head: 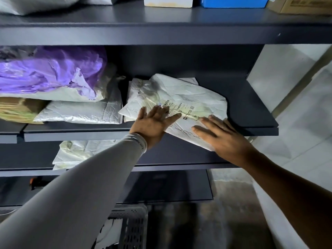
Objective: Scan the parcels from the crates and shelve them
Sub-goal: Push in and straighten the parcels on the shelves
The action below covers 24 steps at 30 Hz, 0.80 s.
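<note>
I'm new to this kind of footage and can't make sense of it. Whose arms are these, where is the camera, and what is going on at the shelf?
There is no machine here. The one picture comes from a camera worn on a person's head, looking forward and down, so the two arms are that person's own.

The left hand, on the arm in the pale grey sleeve, and the bare right hand both lie flat, with straight fingers, on a crumpled white plastic mailer with a printed label. Nothing is gripped; the hands only press on the parcel. It lies on the dark metal shelf board, with its near corner jutting over the edge and more white mailers under it.

To the left on that shelf sits a purple plastic bag on other parcels. Below, near the floor, is a grey perforated plastic crate.
</note>
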Available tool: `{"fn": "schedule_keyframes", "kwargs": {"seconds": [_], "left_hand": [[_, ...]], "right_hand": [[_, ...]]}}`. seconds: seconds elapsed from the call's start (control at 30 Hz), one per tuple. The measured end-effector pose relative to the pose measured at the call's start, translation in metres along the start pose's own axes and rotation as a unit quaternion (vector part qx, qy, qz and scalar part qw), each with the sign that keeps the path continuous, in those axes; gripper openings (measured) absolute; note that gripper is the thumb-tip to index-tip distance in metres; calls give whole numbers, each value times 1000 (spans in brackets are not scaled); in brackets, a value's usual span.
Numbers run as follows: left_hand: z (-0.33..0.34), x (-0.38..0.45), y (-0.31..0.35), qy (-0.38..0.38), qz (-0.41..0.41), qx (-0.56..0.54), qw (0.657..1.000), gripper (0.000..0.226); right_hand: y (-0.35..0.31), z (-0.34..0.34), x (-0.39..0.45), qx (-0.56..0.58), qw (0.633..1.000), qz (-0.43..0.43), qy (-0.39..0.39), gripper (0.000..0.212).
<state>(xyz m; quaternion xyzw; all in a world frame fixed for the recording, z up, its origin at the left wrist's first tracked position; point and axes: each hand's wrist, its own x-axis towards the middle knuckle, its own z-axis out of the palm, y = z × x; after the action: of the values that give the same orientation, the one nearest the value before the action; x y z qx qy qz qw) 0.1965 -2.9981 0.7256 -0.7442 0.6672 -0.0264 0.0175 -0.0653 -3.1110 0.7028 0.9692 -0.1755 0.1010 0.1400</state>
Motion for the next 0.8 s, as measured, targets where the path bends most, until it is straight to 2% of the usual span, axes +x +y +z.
{"fn": "schedule_keyframes", "kwargs": {"seconds": [0.13, 0.23, 0.3, 0.47, 0.57, 0.67, 0.8], "left_hand": [[5, -3, 10, 30, -33, 16, 999, 80], [7, -6, 23, 11, -66, 54, 996, 71], [4, -3, 31, -3, -92, 62, 994, 66], [3, 13, 22, -16, -132, 1, 991, 66], [12, 15, -2, 2, -119, -44, 992, 67], [24, 9, -19, -8, -105, -48, 993, 68], [39, 8, -21, -1, -126, -67, 990, 61]], "right_hand": [[5, -11, 5, 64, 996, 40, -57, 72], [-12, -18, 2, 95, 993, 65, -24, 72], [-23, -21, 10, 78, 994, 73, -28, 69], [-34, -16, 58, 67, 973, 169, -140, 82], [-29, -4, 73, 47, 973, 180, -136, 77], [-26, 12, 79, 90, 963, 211, -140, 61], [-29, 28, 82, 120, 956, 218, -156, 65]]}}
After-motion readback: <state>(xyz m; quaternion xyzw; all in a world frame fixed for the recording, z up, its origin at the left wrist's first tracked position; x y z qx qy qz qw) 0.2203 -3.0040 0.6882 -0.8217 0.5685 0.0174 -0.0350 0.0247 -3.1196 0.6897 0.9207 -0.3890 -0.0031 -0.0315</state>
